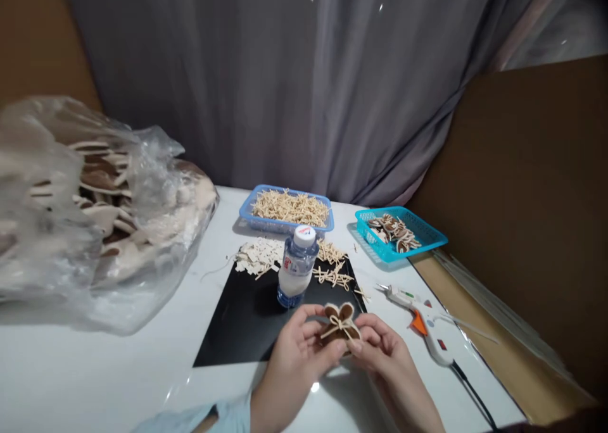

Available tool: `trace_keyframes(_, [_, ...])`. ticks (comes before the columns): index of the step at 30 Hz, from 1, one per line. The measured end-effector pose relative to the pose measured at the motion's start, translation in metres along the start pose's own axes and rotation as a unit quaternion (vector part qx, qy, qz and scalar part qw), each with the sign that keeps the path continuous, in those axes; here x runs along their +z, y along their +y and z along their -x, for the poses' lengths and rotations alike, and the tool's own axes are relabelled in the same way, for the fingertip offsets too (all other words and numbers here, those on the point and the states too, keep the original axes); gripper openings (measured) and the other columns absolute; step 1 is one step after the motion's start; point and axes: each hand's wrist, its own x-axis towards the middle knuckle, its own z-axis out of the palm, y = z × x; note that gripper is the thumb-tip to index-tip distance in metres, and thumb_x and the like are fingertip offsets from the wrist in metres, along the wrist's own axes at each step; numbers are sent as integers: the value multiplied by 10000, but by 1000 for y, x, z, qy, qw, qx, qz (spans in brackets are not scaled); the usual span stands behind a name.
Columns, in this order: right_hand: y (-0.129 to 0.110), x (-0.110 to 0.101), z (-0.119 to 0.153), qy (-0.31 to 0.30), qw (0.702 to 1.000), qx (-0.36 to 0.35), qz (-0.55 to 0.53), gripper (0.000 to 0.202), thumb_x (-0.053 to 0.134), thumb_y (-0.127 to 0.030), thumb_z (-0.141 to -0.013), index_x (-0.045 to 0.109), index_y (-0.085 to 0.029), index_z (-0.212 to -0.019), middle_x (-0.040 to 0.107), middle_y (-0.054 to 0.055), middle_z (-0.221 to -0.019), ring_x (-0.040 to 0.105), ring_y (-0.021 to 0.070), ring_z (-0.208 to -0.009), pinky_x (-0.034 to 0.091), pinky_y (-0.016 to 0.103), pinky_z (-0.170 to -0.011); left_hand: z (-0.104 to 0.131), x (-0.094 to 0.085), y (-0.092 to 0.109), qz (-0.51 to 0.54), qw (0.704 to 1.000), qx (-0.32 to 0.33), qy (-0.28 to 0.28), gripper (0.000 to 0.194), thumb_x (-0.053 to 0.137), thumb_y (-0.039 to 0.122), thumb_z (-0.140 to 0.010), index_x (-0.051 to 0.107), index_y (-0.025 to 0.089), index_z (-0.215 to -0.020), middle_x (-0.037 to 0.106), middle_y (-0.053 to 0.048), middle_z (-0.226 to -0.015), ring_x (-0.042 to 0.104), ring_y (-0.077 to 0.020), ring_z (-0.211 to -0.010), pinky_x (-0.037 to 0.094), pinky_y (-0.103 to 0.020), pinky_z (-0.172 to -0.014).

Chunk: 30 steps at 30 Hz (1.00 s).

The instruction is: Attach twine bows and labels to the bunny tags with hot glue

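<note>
Between my two hands is a small brown felt piece (pixel 346 311) with cream edges, two rounded ear-like lobes and a cream cord bow tied across its middle. My left hand (pixel 304 344) pinches its left side, thumb low on the front. On the right side, my right hand (pixel 382 347) grips it with thumb and fingers. Just beyond my hands, a clear blue bottle (pixel 297 268) with a white cap stands upright on a black mat (pixel 232 332). Small cord bows (pixel 335 275) and a pile of white flat pieces (pixel 259 254) lie around the bottle.
A blue basket (pixel 247 214) of cord bows stands at the back. To its right, a turquoise basket (pixel 387 253) holds brown and cream felt pieces. A white glue gun (pixel 427 322) with an orange trigger lies at right, its cord trailing forward. A large plastic bag (pixel 156 275) fills the left.
</note>
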Motion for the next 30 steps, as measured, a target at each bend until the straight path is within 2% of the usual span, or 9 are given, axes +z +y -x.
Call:
trace_keyframes(4, [-43,21,1,-93,995,-13,-16,374,897,-271,-585,597,-177,-788,624,-34,-649,551,86,-588,442,205,-590,8,18,42,4,998,52,-25,504,838,282,-653,513,192,-1027,762,-110,-921,728,-241,-863,556,-303,-756])
trace_keyframes(6, [-72,38,-4,-132,990,-47,-8,377,889,-249,-607,559,-188,-778,636,-33,-699,562,79,-620,447,190,-600,9,27,76,-4,995,96,-7,485,834,247,-653,519,201,-1019,760,-83,-905,725,-220,-850,554,-291,-770])
trace_keyframes(9, [-116,67,-16,-166,976,-139,33,347,865,-218,-660,549,-204,-802,626,-51,-720,566,61,-649,452,158,-612,9,36,130,-36,986,166,-8,479,827,250,-654,546,206,-1040,748,-86,-951,716,-236,-850,560,-275,-666])
trace_keyframes(12, [-145,92,-28,-175,963,-201,29,331,854,-241,-676,548,-210,-798,621,-56,-723,585,65,-674,490,167,-648,11,33,172,-58,973,222,-35,455,749,415,-706,614,195,-1081,699,-132,-1123,667,-301,-994,575,-334,-684])
trace_keyframes(14, [-153,102,-33,-176,961,-216,3,343,862,-258,-663,542,-207,-776,627,-51,-730,610,77,-706,517,187,-683,12,28,189,-79,961,266,-14,466,681,525,-725,665,185,-1044,679,-134,-1168,620,-320,-1079,566,-366,-776])
trace_keyframes(17, [-148,110,-41,-175,957,-229,-39,359,873,-274,-644,543,-204,-767,636,-42,-737,624,86,-712,530,191,-675,9,18,199,-130,938,317,58,413,626,555,-776,700,189,-953,710,-101,-1057,638,-275,-994,556,-341,-781])
trace_keyframes(22, [-130,113,-54,-179,955,-217,-92,361,879,-286,-638,560,-209,-787,632,-45,-761,640,92,-734,543,193,-682,-10,9,200,-225,883,380,157,280,744,445,-718,710,172,-772,690,-34,-723,620,-167,-675,527,-229,-590])
trace_keyframes(26, [-126,110,-61,-167,955,-223,-100,362,888,-298,-620,569,-209,-766,647,-42,-772,651,100,-735,545,195,-676,-20,9,199,-243,886,372,130,281,756,442,-702,704,167,-674,641,-11,-631,570,-135,-583,506,-212,-533])
trace_keyframes(30, [-128,104,-65,-163,956,-239,-56,325,872,-332,-644,632,-214,-830,698,-11,-835,667,125,-791,538,210,-707,-21,14,192,-211,914,338,74,283,678,459,-782,739,186,-821,687,-44,-774,633,-191,-760,548,-243,-589])
